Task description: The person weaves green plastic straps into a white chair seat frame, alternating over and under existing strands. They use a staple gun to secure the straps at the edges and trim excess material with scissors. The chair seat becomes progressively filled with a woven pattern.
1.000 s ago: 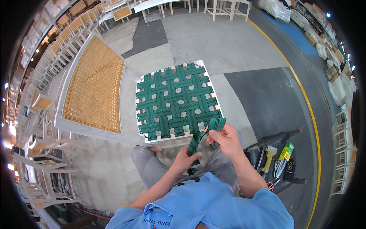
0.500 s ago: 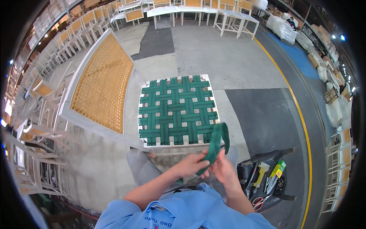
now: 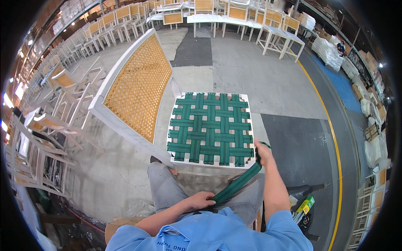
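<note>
A chair seat woven from green webbing [image 3: 210, 130] on a white frame stands in front of my knees, its cane back [image 3: 138, 90] rising at the left. Between my two hands runs a loose strip of green webbing [image 3: 237, 184]. My left hand [image 3: 202, 200], low by my lap, pinches the strip's near end. At the seat's right front corner my right hand [image 3: 263, 152] closes round the strip farther up, with a bit of webbing showing beyond the fingers. The fingertips there are partly hidden by the hand.
To my right on the floor lie tools and a green-yellow box [image 3: 307, 203] on a dark bag. White chair frames [image 3: 46, 161] crowd the left side. Rows of cane-backed chairs [image 3: 204, 6] line the far end. A yellow floor line [image 3: 333, 138] runs along the right.
My hands have moved apart. The right one went forward and right to the seat's corner, the left down toward my lap, and the strip now stretches between them. The view has shifted too.
</note>
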`<state>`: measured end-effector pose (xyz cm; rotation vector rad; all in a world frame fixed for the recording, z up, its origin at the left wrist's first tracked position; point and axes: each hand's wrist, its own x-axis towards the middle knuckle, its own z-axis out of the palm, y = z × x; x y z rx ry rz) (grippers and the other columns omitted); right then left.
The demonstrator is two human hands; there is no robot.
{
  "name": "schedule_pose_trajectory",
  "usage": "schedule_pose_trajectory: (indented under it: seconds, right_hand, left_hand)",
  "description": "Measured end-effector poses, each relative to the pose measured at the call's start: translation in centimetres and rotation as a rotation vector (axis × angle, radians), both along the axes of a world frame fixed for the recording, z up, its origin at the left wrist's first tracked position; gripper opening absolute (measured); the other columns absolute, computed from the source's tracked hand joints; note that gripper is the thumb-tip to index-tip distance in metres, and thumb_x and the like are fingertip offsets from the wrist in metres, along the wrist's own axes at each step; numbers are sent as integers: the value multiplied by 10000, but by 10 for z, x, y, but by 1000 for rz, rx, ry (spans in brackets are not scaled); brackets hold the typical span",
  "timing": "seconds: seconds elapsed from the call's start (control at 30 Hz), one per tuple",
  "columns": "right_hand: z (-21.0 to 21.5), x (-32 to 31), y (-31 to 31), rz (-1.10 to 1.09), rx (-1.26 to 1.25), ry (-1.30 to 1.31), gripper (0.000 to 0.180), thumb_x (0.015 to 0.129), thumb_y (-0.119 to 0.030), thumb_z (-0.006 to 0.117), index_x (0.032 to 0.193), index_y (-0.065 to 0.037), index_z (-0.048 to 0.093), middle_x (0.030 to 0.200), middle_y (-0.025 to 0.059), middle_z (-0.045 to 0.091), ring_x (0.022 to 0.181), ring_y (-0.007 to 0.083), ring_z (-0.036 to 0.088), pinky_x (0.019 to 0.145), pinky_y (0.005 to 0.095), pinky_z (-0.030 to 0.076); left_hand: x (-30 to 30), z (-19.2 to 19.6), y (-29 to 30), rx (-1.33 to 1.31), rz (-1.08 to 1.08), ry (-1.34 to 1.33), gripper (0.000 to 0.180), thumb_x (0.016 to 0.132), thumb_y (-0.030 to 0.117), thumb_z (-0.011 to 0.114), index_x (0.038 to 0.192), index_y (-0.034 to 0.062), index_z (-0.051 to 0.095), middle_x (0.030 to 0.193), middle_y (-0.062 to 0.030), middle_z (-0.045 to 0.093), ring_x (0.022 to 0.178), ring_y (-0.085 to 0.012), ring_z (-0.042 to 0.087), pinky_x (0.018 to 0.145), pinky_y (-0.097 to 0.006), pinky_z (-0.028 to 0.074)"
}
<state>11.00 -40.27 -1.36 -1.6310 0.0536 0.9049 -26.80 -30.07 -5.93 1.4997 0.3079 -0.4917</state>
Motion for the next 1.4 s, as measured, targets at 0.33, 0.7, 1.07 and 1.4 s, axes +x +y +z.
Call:
schedule_pose_trajectory:
  seconds: [0.33, 0.7, 1.07, 1.4]
  right_hand:
    - [-28, -69, -15, -90, 101, -64, 649, 999, -501, 679, 1277, 85, 664, 1194, 177, 716, 1029, 255, 698, 884, 414, 559]
    - [61, -148, -73, -56, 173, -213, 379, 1117, -334, 508, 1160, 21, 633, 926, 98, 671, 613, 142, 632, 502, 292, 506]
    - [134, -189, -12, 835, 362, 402, 286, 1104, -247, 543, 1138, 24, 628, 864, 69, 672, 697, 166, 702, 626, 304, 580]
    - [122, -175, -75, 481, 431, 295, 418, 970, -38, 701, 1350, -1, 530, 925, 73, 704, 776, 170, 702, 696, 319, 587]
  left_hand:
    - [-20, 14, 18, 305, -42, -65, 361, 981, 337, 658, 1212, 62, 699, 1075, -171, 750, 1002, -321, 710, 899, -419, 531]
    - [-18, 62, 43, 557, -229, -69, 524, 1028, 423, 595, 1418, 72, 597, 1234, -157, 729, 1145, -326, 691, 985, -438, 527]
    - [55, 164, 90, -586, 572, -210, 332, 1050, 242, 641, 1318, 46, 654, 1217, -104, 722, 1100, -235, 702, 961, -407, 559]
    - [125, 143, 171, -97, 677, -147, 130, 946, 120, 753, 993, 8, 709, 806, -48, 691, 645, -133, 659, 548, -298, 552]
